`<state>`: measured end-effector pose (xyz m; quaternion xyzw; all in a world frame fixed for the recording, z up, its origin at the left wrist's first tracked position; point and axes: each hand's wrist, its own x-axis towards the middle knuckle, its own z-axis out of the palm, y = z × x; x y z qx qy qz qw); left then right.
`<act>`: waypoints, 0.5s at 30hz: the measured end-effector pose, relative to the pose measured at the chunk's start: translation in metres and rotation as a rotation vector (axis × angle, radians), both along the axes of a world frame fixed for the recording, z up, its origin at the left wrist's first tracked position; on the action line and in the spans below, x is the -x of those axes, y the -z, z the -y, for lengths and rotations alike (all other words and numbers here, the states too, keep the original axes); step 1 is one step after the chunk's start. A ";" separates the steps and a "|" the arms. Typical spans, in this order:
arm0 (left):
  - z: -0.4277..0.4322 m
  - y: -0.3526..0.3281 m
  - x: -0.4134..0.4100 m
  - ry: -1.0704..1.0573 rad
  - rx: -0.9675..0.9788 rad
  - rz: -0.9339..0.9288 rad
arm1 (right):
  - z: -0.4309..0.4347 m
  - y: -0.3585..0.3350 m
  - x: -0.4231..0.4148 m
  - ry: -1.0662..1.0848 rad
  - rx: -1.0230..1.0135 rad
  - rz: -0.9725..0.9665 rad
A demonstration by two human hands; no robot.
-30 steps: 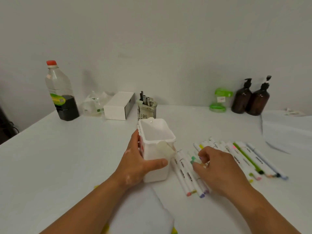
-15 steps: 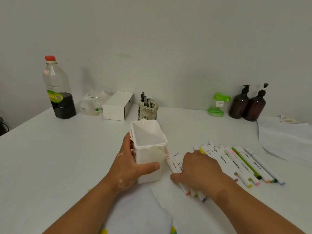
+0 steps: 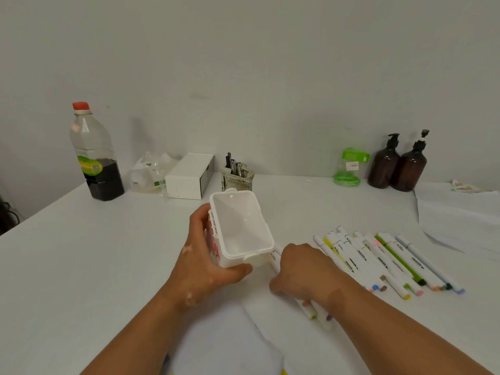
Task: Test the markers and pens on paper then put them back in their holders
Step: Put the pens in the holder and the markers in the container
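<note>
Tipping holder toward the markers, starting put-back.
Gripping empty white rectangular plastic holder (image 3: 234, 217) with left hand (image 3: 205, 266), thumb pressing near wall, fingers curling round left wall; tilting it further than a second ago (mouth now facing the right hand). Lowering right hand (image 3: 303, 269) onto nearest of the white-barrelled colour-tipped markers (image 3: 378, 258) lying in a row on white table (image 3: 108, 266), fingers curling over them, tips hidden, so not telling pinch from rest. Reading barrel print as possibly "MARKER"; not resolving green label on clear dark-liquid bottle (image 3: 94, 158).
</note>
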<state>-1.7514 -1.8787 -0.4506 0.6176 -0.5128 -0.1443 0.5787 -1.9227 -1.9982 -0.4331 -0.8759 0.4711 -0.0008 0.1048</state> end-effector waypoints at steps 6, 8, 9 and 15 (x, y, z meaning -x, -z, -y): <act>-0.001 0.000 -0.004 0.050 0.010 0.068 | 0.004 0.003 0.000 0.054 -0.005 0.063; -0.001 0.000 -0.006 0.078 0.012 0.088 | 0.010 -0.001 0.007 0.096 -0.102 0.114; -0.001 -0.001 -0.007 0.087 0.012 0.098 | 0.012 -0.007 0.011 0.122 -0.172 0.159; 0.000 0.000 -0.007 0.107 0.017 0.163 | 0.018 -0.079 0.033 0.085 -0.765 1.152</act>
